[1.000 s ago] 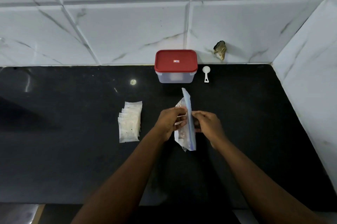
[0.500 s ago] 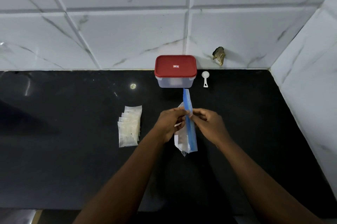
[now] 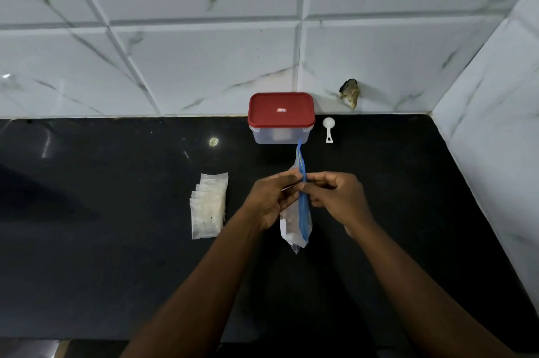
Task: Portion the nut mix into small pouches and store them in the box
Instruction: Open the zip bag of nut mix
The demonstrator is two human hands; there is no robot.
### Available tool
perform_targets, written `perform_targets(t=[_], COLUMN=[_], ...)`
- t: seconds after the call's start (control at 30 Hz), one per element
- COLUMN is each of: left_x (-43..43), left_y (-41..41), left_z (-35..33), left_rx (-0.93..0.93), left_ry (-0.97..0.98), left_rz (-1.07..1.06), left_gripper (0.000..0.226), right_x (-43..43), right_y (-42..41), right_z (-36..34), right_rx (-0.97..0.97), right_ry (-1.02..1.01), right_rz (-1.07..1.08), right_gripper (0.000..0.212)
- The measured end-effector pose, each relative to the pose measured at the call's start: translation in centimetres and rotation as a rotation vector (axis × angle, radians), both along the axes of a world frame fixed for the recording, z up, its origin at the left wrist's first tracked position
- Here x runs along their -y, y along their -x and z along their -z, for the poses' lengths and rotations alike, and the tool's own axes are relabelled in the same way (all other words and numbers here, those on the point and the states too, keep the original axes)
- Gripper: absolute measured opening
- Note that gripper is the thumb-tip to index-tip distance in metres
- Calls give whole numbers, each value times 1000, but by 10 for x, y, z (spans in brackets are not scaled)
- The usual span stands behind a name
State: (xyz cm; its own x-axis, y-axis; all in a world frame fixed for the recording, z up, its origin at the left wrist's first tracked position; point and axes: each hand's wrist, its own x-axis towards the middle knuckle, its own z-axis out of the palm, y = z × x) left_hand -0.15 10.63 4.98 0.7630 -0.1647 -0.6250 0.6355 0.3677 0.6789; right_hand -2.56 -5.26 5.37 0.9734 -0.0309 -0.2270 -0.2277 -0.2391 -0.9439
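Left hand (image 3: 272,199), right hand (image 3: 338,197) pinch zip bag (image 3: 300,212) top.

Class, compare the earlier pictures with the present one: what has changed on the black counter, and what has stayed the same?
The left hand and right hand drew closer together on the blue strip of the zip bag, fingertips almost meeting; the bag's mouth looks narrower. Nothing was let go: both still pinch it. The red-lidded box, white scoop and stack of pouches stayed put.
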Motion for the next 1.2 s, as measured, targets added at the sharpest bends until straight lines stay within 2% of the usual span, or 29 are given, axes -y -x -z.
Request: perform_targets(t=[0.13, 0.27, 0.43, 0.5, 0.63, 0.73, 0.83, 1.0, 1.07, 1.2], left_x=[-3, -5, -6, -8, -14, -26, -40, -35, -32, -36], left_y=[-1, -1, -3, -3, 0, 0, -3, -8, -10, -12], left_z=[-1, 0, -4, -7, -10, -6, -1, -2, -6, -8], left_rx=[40, 150, 232, 169, -73, -144, -114, -8, -44, -146], left_ry=[-55, -303, -467, -431, -160, -64, -99, -304, -288, -114], left_rz=[32, 175, 186, 174, 113, 19, -116, -82, -34, 20], left_gripper=[21, 21, 13, 15, 22, 19, 15, 22, 24, 27], right_x=[-1, -3, -5, -4, 1, 14, 33, 35, 30, 31], right_y=[-2, -5, -9, -10, -11, -12, -15, -16, -17, -17], right_z=[1, 1, -3, -5, -9, -11, -12, -11, -14, -14], right_rx=[-90, -173, -137, -189, -328, -357, -362, -300, -322, -437], right_ry=[-91, -85, -27, -50, -250, -326, -347, -207, -249, -452], right_rz=[54, 36, -8, -2, 68, 136, 274, 254, 248, 275], right_gripper=[18, 17, 11, 11, 20, 23, 19, 12, 14, 17])
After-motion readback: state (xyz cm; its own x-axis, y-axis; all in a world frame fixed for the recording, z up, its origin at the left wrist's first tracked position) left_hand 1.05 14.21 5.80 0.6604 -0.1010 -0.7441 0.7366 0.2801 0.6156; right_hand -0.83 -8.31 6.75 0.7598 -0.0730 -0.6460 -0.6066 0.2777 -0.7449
